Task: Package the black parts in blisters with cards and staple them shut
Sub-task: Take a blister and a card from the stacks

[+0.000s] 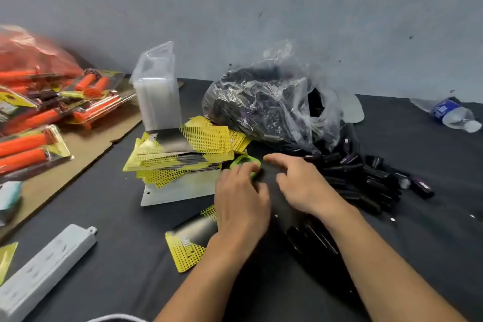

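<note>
Left fingers [245,169] on green tool [244,160] by card stack [183,154], hold unclear; right fingers [277,158] splayed, empty. Pinch parts [366,183] mid-body: likely light, stiff, slick.

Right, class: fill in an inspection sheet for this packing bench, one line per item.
Surface: black matte tabletop; brown cardboard sheet at the left.
Job's things: loose black cylindrical parts at the right; clear plastic bag holding more parts; stack of yellow-and-black dotted cards; upright stack of clear plastic blisters; one card under the left hand.
Clutter: white power strip; plastic water bottle on its side; packaged orange-handled goods; red plastic bag.
Grippers: left hand reaches a green plastic object, grip unclear; right hand open, holding nothing.
Cables: thin white cord at the bottom edge.
Surroundings: grey wall with dark marks.
</note>
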Motion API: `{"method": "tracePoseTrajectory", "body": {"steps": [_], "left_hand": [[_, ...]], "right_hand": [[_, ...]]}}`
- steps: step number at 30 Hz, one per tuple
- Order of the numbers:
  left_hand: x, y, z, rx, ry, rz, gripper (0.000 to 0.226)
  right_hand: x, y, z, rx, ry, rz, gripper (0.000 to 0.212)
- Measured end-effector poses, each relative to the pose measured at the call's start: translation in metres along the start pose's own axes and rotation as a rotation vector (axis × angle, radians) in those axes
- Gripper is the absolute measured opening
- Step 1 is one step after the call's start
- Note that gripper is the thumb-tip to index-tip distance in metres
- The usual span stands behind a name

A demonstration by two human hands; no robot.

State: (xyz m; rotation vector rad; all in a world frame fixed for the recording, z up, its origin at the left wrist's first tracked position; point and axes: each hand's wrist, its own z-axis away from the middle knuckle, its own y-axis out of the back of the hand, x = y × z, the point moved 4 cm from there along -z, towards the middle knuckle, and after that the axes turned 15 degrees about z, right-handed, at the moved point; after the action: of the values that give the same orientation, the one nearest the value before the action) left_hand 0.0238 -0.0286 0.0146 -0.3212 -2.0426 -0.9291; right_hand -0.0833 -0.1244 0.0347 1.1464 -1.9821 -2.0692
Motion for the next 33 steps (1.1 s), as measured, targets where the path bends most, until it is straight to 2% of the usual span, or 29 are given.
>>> {"method": "tracePoseTrajectory", "body": {"steps": [4, 8, 14, 17, 20, 26, 29, 33], "left_hand": [[-0.014, -0.007, -0.003, -0.023, -0.028, -0.166, 0.062], [-0.028, -0.009, 0.001, -0.08, 0.014, -0.104, 0.065], [-0.025, -0.003, 0.0, -0.111, 0.013, -0.04, 0.064], [-0.026, -0.003, 0.0, -0.106, 0.003, -0.07, 0.063], [-0.025, -0.006, -0.003, -0.113, -0.039, -0.131, 0.064], [-0.024, -0.016, -0.004, -0.308, -0.148, -0.16, 0.077], [-0.013, -0.01, -0.004, -0.215, -0.196, -0.212, 0.066], [0.019, -0.007, 0.006, -0.04, -0.482, -0.15, 0.03]], "right_hand": [[-0.007, -0.031, -0.014, -0.189, 0.122, 0.223, 0.073], [-0.005, -0.039, -0.012, -0.18, 0.155, 0.352, 0.079], [-0.015, -0.035, -0.017, -0.168, 0.094, 0.344, 0.078], [-0.003, -0.031, -0.005, -0.11, 0.005, 0.147, 0.085], [0.012, -0.026, 0.005, -0.034, -0.008, 0.077, 0.077], [0.031, -0.028, 0.022, -0.072, -0.038, 0.079, 0.076], [0.034, -0.026, 0.033, -0.088, -0.035, 0.093, 0.073], [0.035, -0.022, 0.047, -0.118, -0.006, 0.143, 0.057]]}}
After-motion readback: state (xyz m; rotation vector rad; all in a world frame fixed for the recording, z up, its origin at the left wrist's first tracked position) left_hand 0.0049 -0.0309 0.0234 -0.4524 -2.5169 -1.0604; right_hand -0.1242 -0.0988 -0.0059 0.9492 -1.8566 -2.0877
